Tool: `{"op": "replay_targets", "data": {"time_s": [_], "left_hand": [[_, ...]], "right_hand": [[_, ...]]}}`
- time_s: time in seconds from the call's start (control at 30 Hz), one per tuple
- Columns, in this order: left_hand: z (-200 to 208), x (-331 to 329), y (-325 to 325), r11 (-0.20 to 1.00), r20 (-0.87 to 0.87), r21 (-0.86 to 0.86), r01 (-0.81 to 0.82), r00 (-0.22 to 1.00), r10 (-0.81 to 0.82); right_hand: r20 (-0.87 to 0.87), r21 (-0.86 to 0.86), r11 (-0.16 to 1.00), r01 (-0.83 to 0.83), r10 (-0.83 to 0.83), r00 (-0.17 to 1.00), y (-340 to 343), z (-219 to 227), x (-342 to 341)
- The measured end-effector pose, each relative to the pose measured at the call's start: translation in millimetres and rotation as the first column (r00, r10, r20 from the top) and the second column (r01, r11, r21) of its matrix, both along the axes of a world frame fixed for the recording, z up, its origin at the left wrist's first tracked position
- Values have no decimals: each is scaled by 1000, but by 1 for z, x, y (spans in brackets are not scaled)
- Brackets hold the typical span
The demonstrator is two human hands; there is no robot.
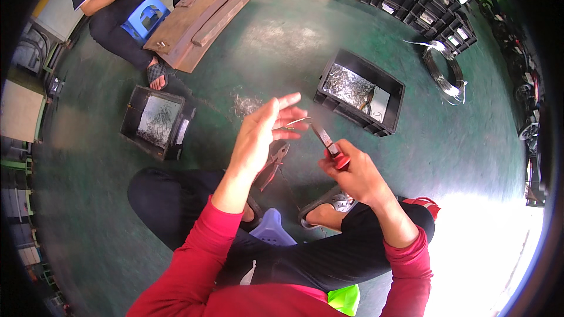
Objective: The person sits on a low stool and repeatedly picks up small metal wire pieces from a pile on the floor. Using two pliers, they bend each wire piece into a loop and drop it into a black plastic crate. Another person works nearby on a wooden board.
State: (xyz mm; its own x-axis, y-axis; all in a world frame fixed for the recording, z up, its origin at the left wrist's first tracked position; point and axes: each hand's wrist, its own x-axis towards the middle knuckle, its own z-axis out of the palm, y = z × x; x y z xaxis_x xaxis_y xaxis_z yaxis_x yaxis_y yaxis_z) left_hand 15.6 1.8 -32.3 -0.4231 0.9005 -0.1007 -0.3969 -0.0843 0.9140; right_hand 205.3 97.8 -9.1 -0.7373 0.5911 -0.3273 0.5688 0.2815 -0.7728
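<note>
My right hand (356, 173) is closed round the red handles of a pair of pliers (325, 139). The pliers' jaws point up and left toward my left hand. A short bent piece of wire (298, 121) shows between the jaws' tip and my left fingers. My left hand (258, 132) is raised, with its fingers stretched out and apart; whether they touch the wire I cannot tell. Below the hands, between my feet, a second pair of pliers (277, 159) with reddish handles lies low down, partly behind my left wrist.
Black crates with wire pieces stand left (169, 151) and right (385, 126) of my hands. A wire coil (443, 73) lies far right, near stacked black crates (411, 0). Another person (117, 17) sits far left beside wooden boards (200, 17) with tools.
</note>
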Motion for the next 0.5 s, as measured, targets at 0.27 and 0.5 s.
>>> {"op": "replay_targets", "data": {"time_s": [0.27, 0.5], "left_hand": [[3, 3, -8, 986, -79, -106, 131, 987, -139], [9, 14, -10, 993, -261, -115, 29, 964, -58]], "right_hand": [[53, 102, 995, 21, -27, 998, 1, 1, 0], [-30, 15, 999, -45, 45, 999, 1, -2, -1]]}}
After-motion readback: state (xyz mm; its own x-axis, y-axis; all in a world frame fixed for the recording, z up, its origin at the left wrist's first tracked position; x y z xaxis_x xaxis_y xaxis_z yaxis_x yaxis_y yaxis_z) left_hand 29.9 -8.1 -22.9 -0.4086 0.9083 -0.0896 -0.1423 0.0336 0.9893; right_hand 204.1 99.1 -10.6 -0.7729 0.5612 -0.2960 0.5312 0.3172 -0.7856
